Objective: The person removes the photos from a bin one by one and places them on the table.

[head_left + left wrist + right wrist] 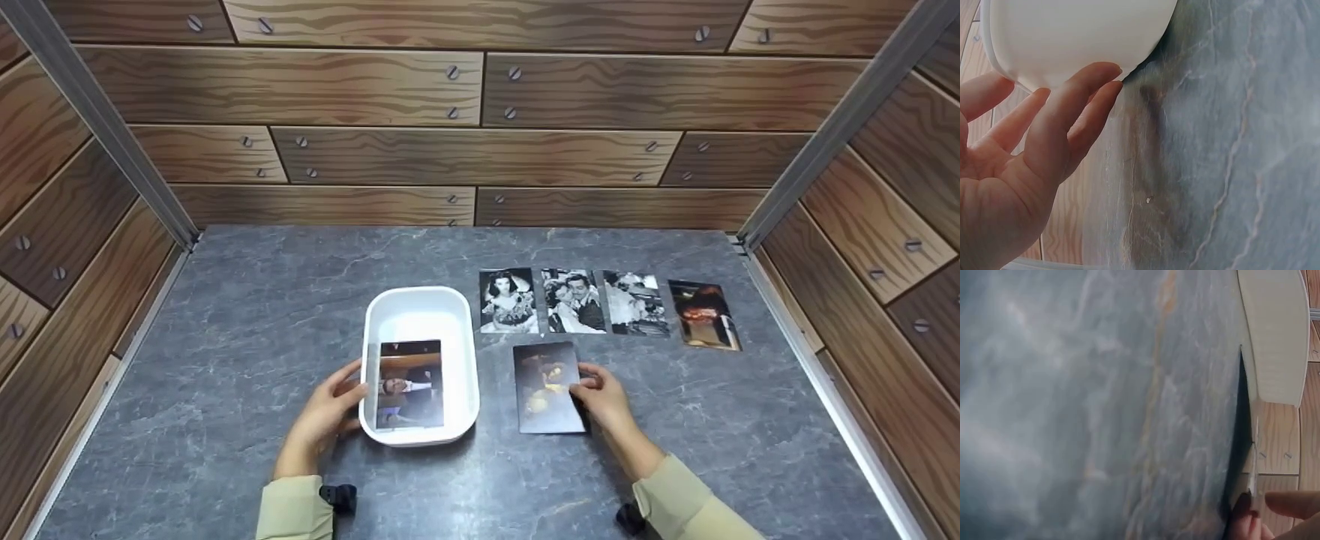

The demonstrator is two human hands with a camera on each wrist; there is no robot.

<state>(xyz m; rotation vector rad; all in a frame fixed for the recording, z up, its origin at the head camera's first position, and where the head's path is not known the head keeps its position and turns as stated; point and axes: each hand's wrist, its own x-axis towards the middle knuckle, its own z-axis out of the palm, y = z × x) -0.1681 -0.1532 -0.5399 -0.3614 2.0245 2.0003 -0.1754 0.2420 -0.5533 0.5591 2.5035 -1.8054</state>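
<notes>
While the left hand (pixel 322 411) grips a white tub (pixel 459 367), colour print (pixel 411 401) inside, the right hand (pixel 609 403) pinches a dark print (pixel 541 390) between both hands; beyond the right hand, four prints (pixel 574 301) on the table (pixel 225 352).

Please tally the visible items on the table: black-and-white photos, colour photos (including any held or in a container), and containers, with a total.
Black-and-white photos: 3
Colour photos: 3
White tub: 1
Total: 7
</notes>
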